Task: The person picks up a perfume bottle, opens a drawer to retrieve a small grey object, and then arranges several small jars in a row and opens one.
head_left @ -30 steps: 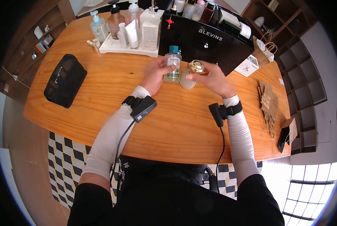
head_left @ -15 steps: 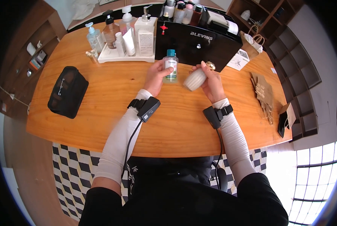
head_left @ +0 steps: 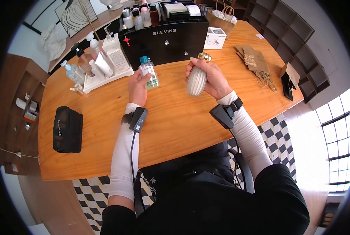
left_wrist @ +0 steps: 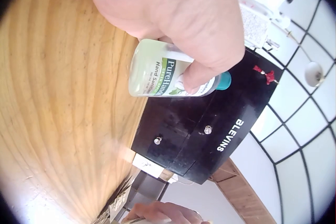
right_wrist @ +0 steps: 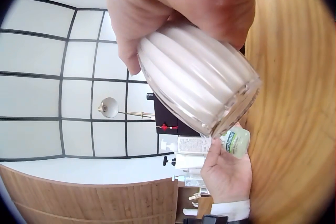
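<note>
My left hand (head_left: 137,87) grips a clear hand sanitizer bottle (left_wrist: 157,71) with a teal cap, its thumb across the label. In the head view the bottle leans slightly, cap toward the black drawer box. To its right, my right hand (head_left: 216,80) holds a ribbed glass bottle (right_wrist: 194,77) with pale contents, fingers wrapped round its upper part. The gold cap (head_left: 204,57) shows above the thumb in the head view, and the thick glass base points toward me. A gap of wooden table separates the two bottles.
The black drawer box (head_left: 163,45) stands behind both hands, with several cosmetics bottles on top. At left are a white tray (head_left: 116,76) of pump bottles and a black mesh pouch (head_left: 67,129). Brown paper bags (head_left: 257,64) and a white box (head_left: 215,38) lie to the right.
The right hand has tipped the ribbed glass bottle from upright, turning its base toward me. Both bottles have moved apart, the sanitizer still in the left hand. The head view has swung to the right.
</note>
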`<state>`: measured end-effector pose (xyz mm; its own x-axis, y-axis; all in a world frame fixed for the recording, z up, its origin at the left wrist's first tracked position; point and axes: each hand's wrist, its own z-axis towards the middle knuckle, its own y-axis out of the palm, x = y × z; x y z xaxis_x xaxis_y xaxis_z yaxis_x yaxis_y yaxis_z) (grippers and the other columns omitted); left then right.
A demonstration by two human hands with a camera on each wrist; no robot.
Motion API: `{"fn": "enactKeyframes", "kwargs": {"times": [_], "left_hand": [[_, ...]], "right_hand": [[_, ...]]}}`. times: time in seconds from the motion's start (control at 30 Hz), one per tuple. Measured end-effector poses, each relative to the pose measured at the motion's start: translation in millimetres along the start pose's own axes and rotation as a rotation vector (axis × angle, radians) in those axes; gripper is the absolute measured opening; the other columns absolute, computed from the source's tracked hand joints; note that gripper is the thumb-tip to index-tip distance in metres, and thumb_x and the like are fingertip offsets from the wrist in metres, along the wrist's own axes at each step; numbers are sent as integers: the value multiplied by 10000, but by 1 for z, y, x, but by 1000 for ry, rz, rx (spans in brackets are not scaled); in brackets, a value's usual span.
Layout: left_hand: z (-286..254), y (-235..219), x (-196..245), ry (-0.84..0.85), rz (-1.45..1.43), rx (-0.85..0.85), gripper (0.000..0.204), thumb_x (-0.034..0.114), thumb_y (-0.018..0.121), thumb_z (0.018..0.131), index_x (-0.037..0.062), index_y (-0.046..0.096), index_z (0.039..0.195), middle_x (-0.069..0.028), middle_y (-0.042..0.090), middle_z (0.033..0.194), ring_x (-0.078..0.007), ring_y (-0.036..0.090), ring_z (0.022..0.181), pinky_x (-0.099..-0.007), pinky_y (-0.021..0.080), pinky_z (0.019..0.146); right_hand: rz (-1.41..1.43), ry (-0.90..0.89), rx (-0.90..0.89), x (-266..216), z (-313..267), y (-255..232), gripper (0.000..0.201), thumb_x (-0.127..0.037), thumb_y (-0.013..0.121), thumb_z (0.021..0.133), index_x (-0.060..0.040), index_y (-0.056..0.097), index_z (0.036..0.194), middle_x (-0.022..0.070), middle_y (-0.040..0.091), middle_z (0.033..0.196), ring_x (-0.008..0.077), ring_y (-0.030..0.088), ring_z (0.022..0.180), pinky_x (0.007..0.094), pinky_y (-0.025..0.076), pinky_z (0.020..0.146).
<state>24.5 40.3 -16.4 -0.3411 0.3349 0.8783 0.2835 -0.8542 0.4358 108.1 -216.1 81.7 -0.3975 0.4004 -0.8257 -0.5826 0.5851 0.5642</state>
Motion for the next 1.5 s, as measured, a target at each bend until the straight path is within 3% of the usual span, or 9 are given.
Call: {"fn": "enactKeyframes", "kwargs": {"times": [0.5,0.6,0.67,0.7,0.77,0.97,1.1,1.2,1.5], "left_hand": [[-1,2,-2,3,-53,60,373,16,678,923,-57,583,1276,-138,711,1119,-213,696,997,-319,527,888],[0,3,-1,-2,-47,75,377,8,679,919,-61,583,1277,-133,708,1137,-203,695,1001,-312,532,886],[-3,3,1,-22,-60,47,390,1,690,911,-65,583,1280,-119,707,1149,-188,688,1027,-308,532,893],[-3,2,-1,-19,-59,55,390,1,690,911,-65,583,1280,-119,707,1149,-188,688,1027,-308,532,893],[1,2,-2,-3,-40,65,412,-2,693,907,-64,578,1297,-115,704,1166,-177,678,1054,-302,527,906],[-1,1,-1,-8,-50,46,443,-7,687,910,-62,567,1332,-112,699,1191,-173,671,1072,-304,518,928],[-1,1,-2,-8,-46,58,442,2,691,912,-60,564,1331,-111,691,1205,-170,662,1089,-307,512,938],[0,3,0,-15,-45,46,444,6,693,915,-55,563,1335,-108,686,1211,-168,656,1099,-306,507,945],[-4,5,3,-2,4,77,406,26,658,947,-43,558,1335,-92,675,1205,-174,648,1090,-316,491,964]], "right_hand": [[113,115,54,4,11,-3,172,-203,695,965,-36,656,978,56,674,804,178,673,707,365,585,659],[-213,3,95,1,20,1,156,-179,701,948,-34,664,904,44,659,731,177,652,622,357,567,595],[-474,-304,292,-22,32,-8,198,-160,722,921,-34,664,779,35,652,674,155,639,589,339,543,562],[-227,-356,334,-28,38,-6,242,-157,742,902,-35,665,708,39,642,633,128,637,595,306,516,551],[-761,-363,242,1,38,0,249,-164,755,894,-21,671,709,33,648,630,103,623,600,284,491,556],[-656,-385,205,15,56,1,193,-165,763,895,3,703,823,39,667,673,117,617,584,286,480,551],[-344,-335,271,17,61,18,201,-146,771,893,-10,673,781,32,670,683,103,614,610,272,482,577],[-637,-383,214,32,73,12,250,-181,788,894,-10,662,762,15,671,694,79,603,626,273,487,588],[-859,-388,128,61,68,9,339,-298,861,829,-15,674,833,22,691,748,83,574,678,291,504,638]]}}
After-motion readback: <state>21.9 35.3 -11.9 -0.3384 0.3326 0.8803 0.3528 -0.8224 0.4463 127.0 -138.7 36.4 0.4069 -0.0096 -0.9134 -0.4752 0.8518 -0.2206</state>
